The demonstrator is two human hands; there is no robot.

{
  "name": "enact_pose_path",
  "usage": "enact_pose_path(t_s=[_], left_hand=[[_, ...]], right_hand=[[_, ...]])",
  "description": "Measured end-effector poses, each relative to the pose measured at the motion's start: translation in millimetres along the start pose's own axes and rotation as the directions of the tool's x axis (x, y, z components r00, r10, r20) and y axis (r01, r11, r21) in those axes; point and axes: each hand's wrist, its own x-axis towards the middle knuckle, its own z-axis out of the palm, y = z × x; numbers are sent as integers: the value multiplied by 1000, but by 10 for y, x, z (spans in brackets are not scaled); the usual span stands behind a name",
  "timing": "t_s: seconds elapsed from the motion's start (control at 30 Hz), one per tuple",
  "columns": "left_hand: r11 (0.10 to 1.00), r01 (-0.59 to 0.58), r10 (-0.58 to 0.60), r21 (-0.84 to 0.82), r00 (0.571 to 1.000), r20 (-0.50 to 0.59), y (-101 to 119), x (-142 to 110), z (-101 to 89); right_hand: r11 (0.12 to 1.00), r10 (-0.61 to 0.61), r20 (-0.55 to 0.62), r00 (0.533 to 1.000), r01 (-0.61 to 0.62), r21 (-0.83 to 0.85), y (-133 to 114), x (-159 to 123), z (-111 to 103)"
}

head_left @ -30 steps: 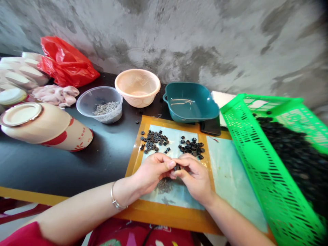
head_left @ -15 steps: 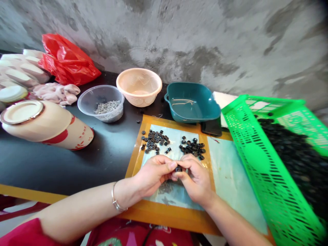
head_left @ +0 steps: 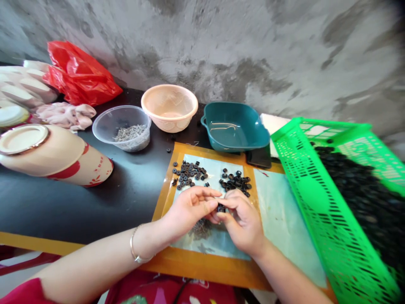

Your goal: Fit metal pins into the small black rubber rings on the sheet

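Right hand (head_left: 245,223): thumb and forefinger pinch a black part (head_left: 221,209) at their tips. Left hand (head_left: 186,211): fingertips just beside it, their grip indeterminable. Beyond the fingers, discs (head_left: 189,170) and black pieces (head_left: 236,183); below, pins (head_left: 201,229).

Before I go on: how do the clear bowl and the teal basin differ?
The clear bowl is see-through; the teal basin is opaque. The clear bowl has a round rim, while the teal basin is squarish. The clear bowl holds small metal pieces; none show in the teal basin. Both are open-topped and sit toward the wall.
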Motion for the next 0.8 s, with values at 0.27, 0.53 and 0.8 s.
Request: enact_pose_path(t_s=[0.27,0.53,0.8], left_hand=[[961,-86,83,263,996,22,-29,-36,18],[763,-224,246,606,968,49,-81,-59,-35],[592,-302,362,747,928,88,-44,-84,-16]], right_hand=[[998,-54,-2,999,54,-45,0,10,-39],[999,-37,4,999,37,-10,-56,31,14],[998,-31,11,999,30,53,-13,-7,44]])
